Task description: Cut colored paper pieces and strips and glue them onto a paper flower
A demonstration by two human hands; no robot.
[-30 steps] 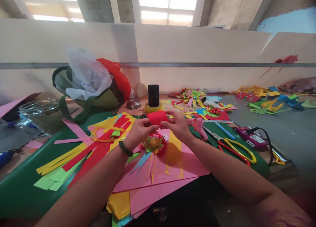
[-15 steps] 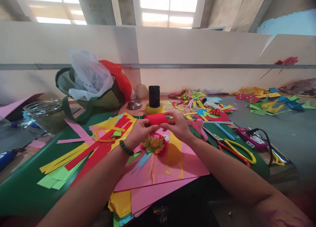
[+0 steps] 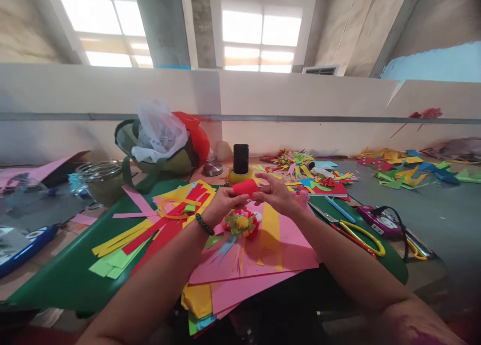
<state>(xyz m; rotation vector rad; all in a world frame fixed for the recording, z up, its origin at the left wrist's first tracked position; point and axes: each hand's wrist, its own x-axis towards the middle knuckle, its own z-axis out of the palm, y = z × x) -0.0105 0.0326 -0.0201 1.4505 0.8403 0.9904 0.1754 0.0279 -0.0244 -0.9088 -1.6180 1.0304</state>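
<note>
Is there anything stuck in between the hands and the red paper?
Nothing that shows. The left hand holds the red paper at one end, and the right hand is at the other end, with no object visible between. The flower lies nearer the person, and the phone stands behind.

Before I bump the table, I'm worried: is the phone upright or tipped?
Upright: the phone stands on end above the yellow base.
</note>
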